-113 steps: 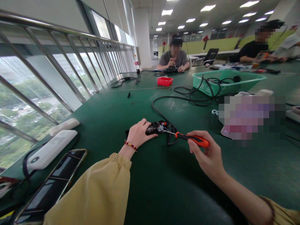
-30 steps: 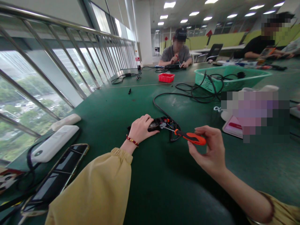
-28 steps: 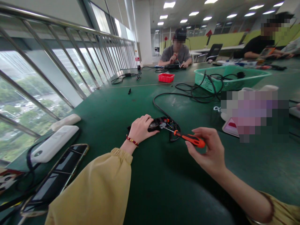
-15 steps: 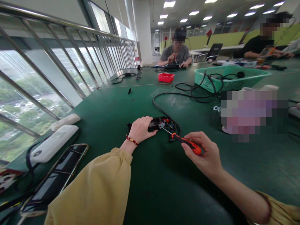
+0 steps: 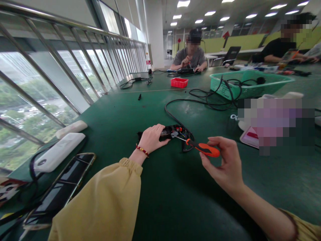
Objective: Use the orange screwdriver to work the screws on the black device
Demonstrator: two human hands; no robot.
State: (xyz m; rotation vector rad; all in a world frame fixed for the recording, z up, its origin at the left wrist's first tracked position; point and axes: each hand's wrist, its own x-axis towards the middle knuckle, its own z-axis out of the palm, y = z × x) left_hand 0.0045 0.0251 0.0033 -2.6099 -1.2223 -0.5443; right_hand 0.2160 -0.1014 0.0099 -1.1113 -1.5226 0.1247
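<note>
A small black opened device [image 5: 175, 131] with coloured wires inside lies on the green table [image 5: 155, 187]. My left hand [image 5: 152, 137] is closed over its left end, pressing it to the table. My right hand [image 5: 225, 163] pinches an orange-handled screwdriver [image 5: 204, 149] between thumb and fingers. The screwdriver's metal tip reaches into the device's open right part. A black cable [image 5: 175, 107] runs from the device toward the back of the table.
A phone [image 5: 62, 187], a white power bank [image 5: 59, 156] and a white case [image 5: 71, 129] lie at the left edge beside the window railing. A green basket [image 5: 250, 87] with cables and a red tray [image 5: 179, 82] stand farther back. Two other people work at the far tables.
My right hand dipped toward me with the screwdriver half a second ago, then came back up to the right. The fingers loosened round the handle. My left hand stayed on the device.
</note>
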